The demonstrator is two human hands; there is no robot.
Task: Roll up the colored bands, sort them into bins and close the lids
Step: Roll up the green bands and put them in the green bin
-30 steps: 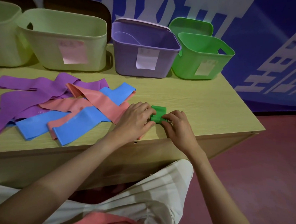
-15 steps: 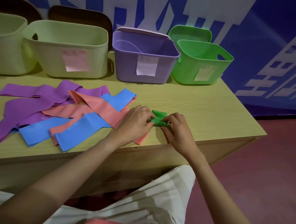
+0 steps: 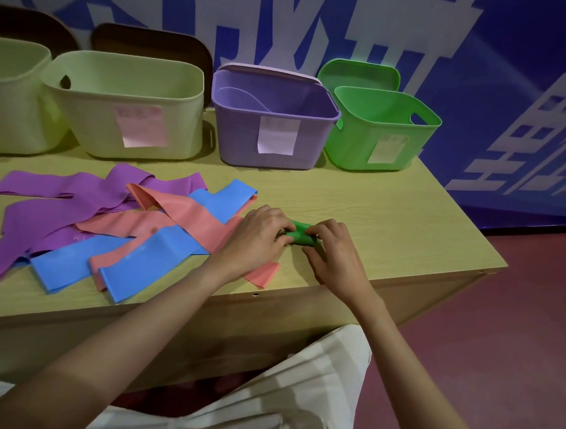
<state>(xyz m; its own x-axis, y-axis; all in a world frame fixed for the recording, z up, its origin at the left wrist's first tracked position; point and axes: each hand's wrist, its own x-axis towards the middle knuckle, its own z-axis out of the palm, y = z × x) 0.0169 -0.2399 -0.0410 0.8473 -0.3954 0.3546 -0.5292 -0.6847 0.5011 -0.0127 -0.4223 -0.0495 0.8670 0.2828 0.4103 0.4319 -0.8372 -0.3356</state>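
Observation:
A green band (image 3: 299, 235), rolled into a short tube, lies on the wooden table (image 3: 389, 226) near its front edge. My left hand (image 3: 257, 237) pinches its left end and my right hand (image 3: 333, 254) grips its right end. To the left, purple bands (image 3: 55, 209), pink bands (image 3: 189, 216) and blue bands (image 3: 141, 262) lie flat and overlapping. Along the back stand a green bin (image 3: 382, 131), a purple bin (image 3: 273, 122) and a pale green bin (image 3: 126, 107), all with open tops. The green lid (image 3: 358, 74) leans behind the green bin.
Another pale green bin (image 3: 12, 101) is cut off at the far left. Two dark brown lids (image 3: 153, 43) lean on the blue and white wall behind the bins. The table's right end drops to a red floor (image 3: 498, 340). My lap is below the table edge.
The green band has gone from a flat folded piece to a tighter roll between my fingers. The camera view has tilted, so the bins sit lower in the frame.

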